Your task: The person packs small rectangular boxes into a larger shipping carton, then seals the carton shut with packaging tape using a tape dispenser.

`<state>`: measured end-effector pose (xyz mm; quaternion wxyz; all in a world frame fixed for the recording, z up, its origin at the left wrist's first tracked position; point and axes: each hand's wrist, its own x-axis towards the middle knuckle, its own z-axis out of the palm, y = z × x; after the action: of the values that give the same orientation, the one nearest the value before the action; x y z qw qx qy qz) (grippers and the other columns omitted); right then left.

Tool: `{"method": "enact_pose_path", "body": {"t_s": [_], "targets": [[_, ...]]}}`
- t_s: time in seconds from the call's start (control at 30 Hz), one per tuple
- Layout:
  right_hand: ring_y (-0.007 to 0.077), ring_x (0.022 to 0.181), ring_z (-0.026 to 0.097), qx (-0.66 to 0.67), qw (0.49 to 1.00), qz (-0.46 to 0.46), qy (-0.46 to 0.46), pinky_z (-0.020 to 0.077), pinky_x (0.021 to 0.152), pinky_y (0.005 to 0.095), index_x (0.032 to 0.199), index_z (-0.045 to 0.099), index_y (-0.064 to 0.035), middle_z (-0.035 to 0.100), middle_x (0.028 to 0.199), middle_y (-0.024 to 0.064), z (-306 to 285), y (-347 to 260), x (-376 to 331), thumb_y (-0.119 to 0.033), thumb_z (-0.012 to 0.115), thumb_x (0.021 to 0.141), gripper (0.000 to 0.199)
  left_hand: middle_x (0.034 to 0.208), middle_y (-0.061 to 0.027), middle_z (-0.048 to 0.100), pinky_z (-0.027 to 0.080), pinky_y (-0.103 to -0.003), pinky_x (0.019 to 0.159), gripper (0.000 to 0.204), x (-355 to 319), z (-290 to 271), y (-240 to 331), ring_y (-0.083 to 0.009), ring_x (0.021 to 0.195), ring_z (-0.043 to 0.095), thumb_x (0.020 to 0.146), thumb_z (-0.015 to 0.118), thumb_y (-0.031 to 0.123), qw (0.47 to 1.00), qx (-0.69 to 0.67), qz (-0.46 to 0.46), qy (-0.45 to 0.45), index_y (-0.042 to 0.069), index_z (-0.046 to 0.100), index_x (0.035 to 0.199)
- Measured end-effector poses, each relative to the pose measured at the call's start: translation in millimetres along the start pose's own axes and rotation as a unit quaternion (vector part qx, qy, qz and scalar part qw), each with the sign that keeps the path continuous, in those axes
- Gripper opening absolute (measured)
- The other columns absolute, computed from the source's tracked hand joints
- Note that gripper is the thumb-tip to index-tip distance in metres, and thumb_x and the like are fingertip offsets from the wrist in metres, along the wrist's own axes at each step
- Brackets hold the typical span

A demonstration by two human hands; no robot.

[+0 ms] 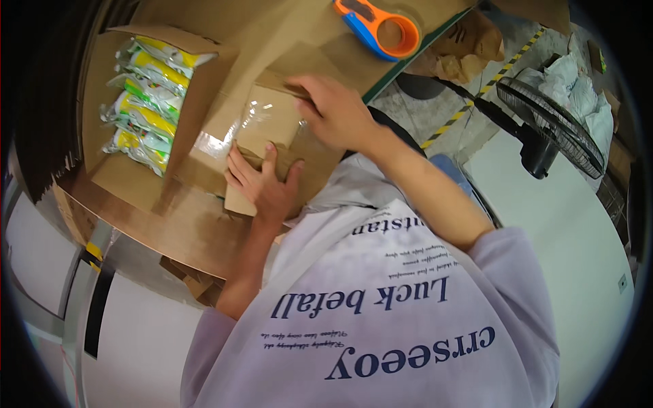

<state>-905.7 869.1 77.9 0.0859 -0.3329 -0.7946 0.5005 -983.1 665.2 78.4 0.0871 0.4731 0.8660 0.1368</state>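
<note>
A small brown cardboard box [266, 124] lies on the cardboard-covered worktable [170, 217], with clear shiny tape across its top. My left hand [262, 182] lies flat on the box's near flap, fingers spread, holding it down. My right hand [333, 110] rests on the box's far right edge, its fingers curled over the flap and the tape there. Both forearms reach in from my pale lilac shirt at the bottom of the view.
An open carton [109, 95] at the left holds several yellow, green and white packets [146, 95]. An orange and blue tape dispenser [379, 28] lies at the table's far edge. A black floor fan [551, 126] stands at the right beside white bags [578, 92].
</note>
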Motion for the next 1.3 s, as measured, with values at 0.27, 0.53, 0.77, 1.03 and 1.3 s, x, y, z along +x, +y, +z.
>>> {"method": "enact_pose_path", "body": {"t_s": [0.27, 0.53, 0.77, 1.03, 1.3], "targets": [[0.028, 0.105, 0.061, -0.272, 0.849, -0.356, -0.279, 0.0482, 0.092, 0.0385, 0.108, 0.067, -0.0082, 0.067, 0.105, 0.0104, 8, -38, 81, -0.033, 0.053, 0.096, 0.031, 0.146, -0.0326, 0.03, 0.024, -0.061, 0.103, 0.056, 5, -22, -5, -0.0472, 0.133, 0.031, 0.076, 0.078, 0.041, 1.0, -0.015, -0.011, -0.002, 0.016, 0.061, 0.123], [0.0263, 0.096, 0.062, -0.343, 0.834, -0.374, -0.217, 0.0494, 0.082, 0.0417, 0.087, 0.071, -0.0092, 0.065, 0.09, 0.0072, 31, -38, 62, -0.039, 0.056, 0.094, 0.034, 0.147, -0.0254, 0.035, 0.025, -0.056, 0.106, 0.052, 14, -34, -12, -0.0408, 0.133, 0.034, 0.074, 0.076, 0.045, 0.995, -0.096, 0.007, -0.032, 0.018, 0.067, 0.117], [0.0262, 0.096, 0.054, -0.325, 0.867, -0.348, -0.145, 0.0403, 0.082, 0.0415, 0.097, 0.066, -0.0089, 0.059, 0.096, 0.0074, 22, -40, 46, -0.032, 0.06, 0.091, 0.025, 0.147, -0.022, 0.038, 0.025, -0.056, 0.107, 0.041, 16, -41, -9, -0.0405, 0.133, 0.036, 0.077, 0.073, 0.036, 0.991, -0.129, -0.02, -0.01, 0.018, 0.068, 0.113], [0.0281, 0.095, 0.052, -0.334, 0.88, -0.313, -0.124, 0.0377, 0.08, 0.0434, 0.1, 0.061, -0.0071, 0.055, 0.098, 0.0109, 23, -41, 42, -0.036, 0.06, 0.089, 0.03, 0.135, -0.018, 0.051, 0.033, -0.048, 0.102, 0.031, 48, -21, -5, -0.0352, 0.125, 0.046, 0.091, 0.061, 0.028, 0.992, -0.059, -0.105, 0.029, 0.006, 0.064, 0.113], [0.0312, 0.141, 0.032, -0.399, 0.83, -0.358, -0.156, 0.0162, 0.117, 0.0587, 0.144, 0.042, -0.0026, 0.041, 0.148, 0.0179, 22, -35, 12, -0.044, 0.051, 0.094, 0.065, 0.113, -0.0149, 0.067, 0.046, -0.043, 0.085, 0.027, 63, -9, -9, -0.0296, 0.104, 0.063, 0.098, 0.048, 0.027, 0.977, -0.04, -0.21, 0.019, 0.007, 0.065, 0.105]]}}
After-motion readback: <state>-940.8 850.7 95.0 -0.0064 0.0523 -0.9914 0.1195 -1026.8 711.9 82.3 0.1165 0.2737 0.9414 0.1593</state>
